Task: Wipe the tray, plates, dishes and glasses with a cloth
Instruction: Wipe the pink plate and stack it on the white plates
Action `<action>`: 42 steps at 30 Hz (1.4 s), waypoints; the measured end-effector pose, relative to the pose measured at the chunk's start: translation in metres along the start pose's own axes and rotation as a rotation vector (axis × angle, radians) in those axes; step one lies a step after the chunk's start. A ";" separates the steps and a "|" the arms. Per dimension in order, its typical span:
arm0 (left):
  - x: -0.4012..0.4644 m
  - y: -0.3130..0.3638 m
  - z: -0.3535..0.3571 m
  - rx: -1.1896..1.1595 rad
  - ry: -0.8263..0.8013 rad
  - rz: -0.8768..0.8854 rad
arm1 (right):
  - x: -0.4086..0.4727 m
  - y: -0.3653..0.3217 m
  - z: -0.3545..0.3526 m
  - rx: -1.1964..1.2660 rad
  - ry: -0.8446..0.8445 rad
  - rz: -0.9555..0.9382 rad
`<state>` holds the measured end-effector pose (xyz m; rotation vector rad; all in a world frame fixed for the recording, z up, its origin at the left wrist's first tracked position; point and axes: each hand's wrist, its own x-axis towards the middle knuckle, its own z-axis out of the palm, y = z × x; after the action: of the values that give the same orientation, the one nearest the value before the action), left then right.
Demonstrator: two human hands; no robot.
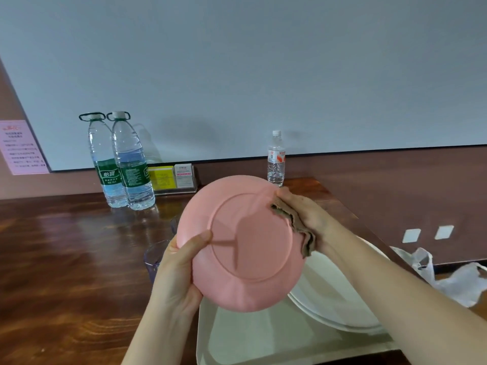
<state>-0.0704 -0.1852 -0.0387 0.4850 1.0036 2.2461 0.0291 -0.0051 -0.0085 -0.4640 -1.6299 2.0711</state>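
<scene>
A pink plate (250, 248) is held up above the table with its underside facing me. My left hand (179, 270) grips its lower left rim, thumb lying across the underside. My right hand (303, 212) pinches a brown cloth (297, 227) over the plate's right rim. Below the plate, a pale tray (237, 346) lies on the table, and a white plate (329, 299) rests on its right part. A clear purplish glass (154, 259) stands left of the tray, partly hidden behind my left hand.
Two large water bottles (123, 164) stand at the back left of the wooden table (66, 259), a small bottle (276, 159) at the back centre. An acrylic card holder (174, 179) sits against the wall. A white plastic bag (453, 280) lies off the table's right edge.
</scene>
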 end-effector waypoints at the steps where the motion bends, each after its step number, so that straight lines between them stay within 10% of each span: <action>1: 0.002 0.000 0.001 -0.039 0.044 0.004 | -0.003 0.006 0.004 0.105 0.021 0.018; 7: 0.014 -0.002 0.016 -0.183 0.157 0.063 | -0.005 0.039 0.030 0.469 0.255 -0.061; 18: 0.014 -0.024 0.045 -0.388 0.182 0.010 | -0.029 0.038 0.063 0.362 0.413 -0.268; 24: 0.009 -0.026 0.013 -0.419 -0.030 -0.136 | -0.029 -0.025 0.013 0.109 0.124 -0.141; 33: 0.046 0.017 0.004 0.229 -0.498 -0.364 | -0.009 -0.044 -0.021 -0.565 -0.524 0.227; 37: 0.042 0.022 0.016 0.557 -0.705 -0.335 | -0.008 -0.047 -0.018 -0.605 -0.576 0.265; 42: 0.030 0.015 0.027 0.752 -0.570 -0.175 | -0.008 -0.054 -0.014 -0.626 -0.513 0.275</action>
<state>-0.0836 -0.1582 -0.0077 1.2151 1.4648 1.3771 0.0514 0.0123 0.0405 -0.3833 -2.6761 1.9274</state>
